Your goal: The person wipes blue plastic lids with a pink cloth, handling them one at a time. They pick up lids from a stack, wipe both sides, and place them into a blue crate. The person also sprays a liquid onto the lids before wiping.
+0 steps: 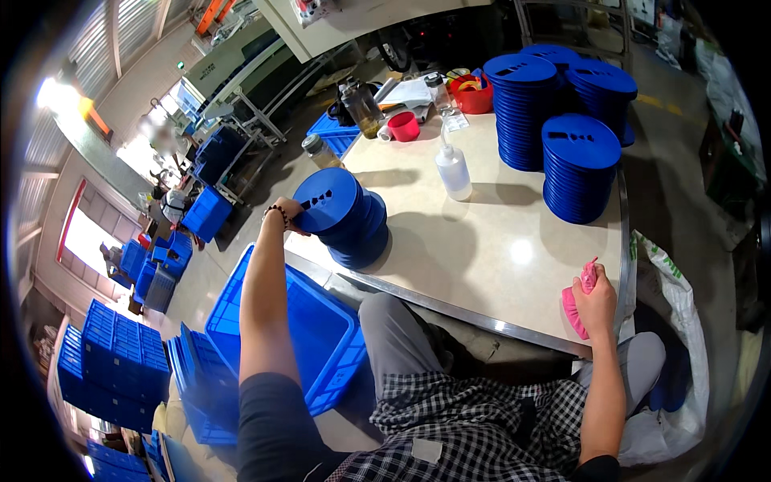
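Observation:
My left hand (287, 215) grips the left edge of a leaning stack of round blue plastic discs (344, 217) at the near left corner of the pale table (498, 257). The stack tilts toward the left, its top disc showing slots. My right hand (595, 302) rests at the table's near right edge, closed around a pink cloth (580, 301). A white squeeze bottle (454, 171) stands upright mid-table between the hands.
Three taller upright stacks of blue discs (580, 169) stand at the far right. Bottles, a red cup (404, 126) and a red bowl (472, 94) sit at the far edge. A blue crate (321, 337) lies by my left leg, a white sack (679, 337) on my right.

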`<state>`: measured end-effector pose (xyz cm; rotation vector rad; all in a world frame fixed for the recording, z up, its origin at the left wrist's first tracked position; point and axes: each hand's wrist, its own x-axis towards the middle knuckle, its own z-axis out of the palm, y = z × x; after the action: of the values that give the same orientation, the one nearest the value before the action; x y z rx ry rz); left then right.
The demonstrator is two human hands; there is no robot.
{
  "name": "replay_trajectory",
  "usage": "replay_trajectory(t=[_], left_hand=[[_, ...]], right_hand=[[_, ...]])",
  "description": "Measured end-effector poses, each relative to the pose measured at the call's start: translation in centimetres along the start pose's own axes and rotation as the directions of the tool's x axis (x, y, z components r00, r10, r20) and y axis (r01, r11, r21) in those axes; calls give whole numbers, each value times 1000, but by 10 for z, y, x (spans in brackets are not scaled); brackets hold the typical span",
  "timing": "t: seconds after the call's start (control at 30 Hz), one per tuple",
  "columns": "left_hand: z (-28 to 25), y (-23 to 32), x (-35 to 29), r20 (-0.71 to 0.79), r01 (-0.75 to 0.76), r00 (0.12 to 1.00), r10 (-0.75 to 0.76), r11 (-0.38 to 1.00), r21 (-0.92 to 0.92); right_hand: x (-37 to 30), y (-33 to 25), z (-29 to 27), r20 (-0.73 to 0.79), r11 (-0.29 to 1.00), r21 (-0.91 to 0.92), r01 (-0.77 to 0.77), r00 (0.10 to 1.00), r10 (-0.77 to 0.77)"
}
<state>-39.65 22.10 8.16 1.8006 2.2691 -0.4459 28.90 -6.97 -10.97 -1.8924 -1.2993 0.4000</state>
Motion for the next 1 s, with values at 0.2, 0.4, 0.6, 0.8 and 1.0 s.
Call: replay_trajectory(t=[0.2, 0.4, 0.6, 0.8, 1.0], left_hand=[[15, 76, -35, 18, 255, 961, -275, 864, -433], [37, 80, -26, 13, 253, 949, -315, 739, -625], [43, 65, -18, 3, 247, 944, -329, 703, -667], [62, 29, -8, 169, 238, 964, -206, 384, -892], [68, 22, 10, 337, 337, 941, -26, -10, -942]], right_hand=[[5, 13, 7, -104, 989, -99, 106, 988, -116], [5, 19, 9, -128, 983, -132, 128, 981, -145], [4, 11, 10, -91, 981, -154, 116, 987, -131], [38, -37, 39, 105, 967, -105, 232, 970, -221], [82, -142, 96, 280, 750, -429, 503, 864, -419]])
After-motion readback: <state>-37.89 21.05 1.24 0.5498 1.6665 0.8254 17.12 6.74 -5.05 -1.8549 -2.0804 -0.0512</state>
